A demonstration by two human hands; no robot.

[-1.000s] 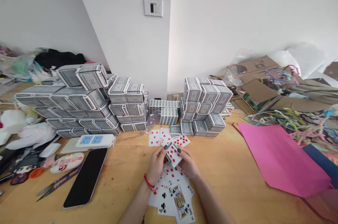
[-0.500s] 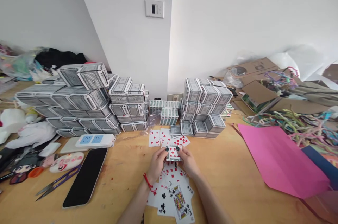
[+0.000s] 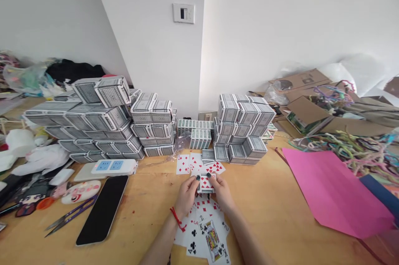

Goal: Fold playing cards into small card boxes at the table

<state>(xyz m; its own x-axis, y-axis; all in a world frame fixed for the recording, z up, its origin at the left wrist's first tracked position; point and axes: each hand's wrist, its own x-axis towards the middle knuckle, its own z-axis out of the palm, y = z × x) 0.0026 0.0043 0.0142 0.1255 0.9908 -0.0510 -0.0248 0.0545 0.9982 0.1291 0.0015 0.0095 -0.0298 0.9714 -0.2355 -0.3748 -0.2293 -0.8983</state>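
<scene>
My left hand (image 3: 186, 193) and my right hand (image 3: 222, 191) hold a small face-up pack of playing cards (image 3: 206, 184) between them, thumbs on the top card, which shows red diamonds. Beneath my wrists lie loose cards, among them a king of clubs (image 3: 213, 240) and a four of clubs (image 3: 193, 245). Beyond my fingers are more face-up cards: a five of diamonds (image 3: 183, 164) and a card with several hearts (image 3: 217, 167). A few low stacks of face-down cards (image 3: 221, 152) stand just behind them.
Piled grey-backed card blocks rise at the left (image 3: 102, 117) and right (image 3: 246, 113), with green-edged card packs (image 3: 200, 138) between. A phone (image 3: 102, 210), scissors-like snips (image 3: 71, 216) and a power strip (image 3: 115, 167) lie left. Pink paper (image 3: 333, 192) and tangled yarn (image 3: 352, 148) are at right.
The whole view has shifted slightly, with everything a little lower and further right. Both hands keep their hold on the pack of cards, with hardly any movement.
</scene>
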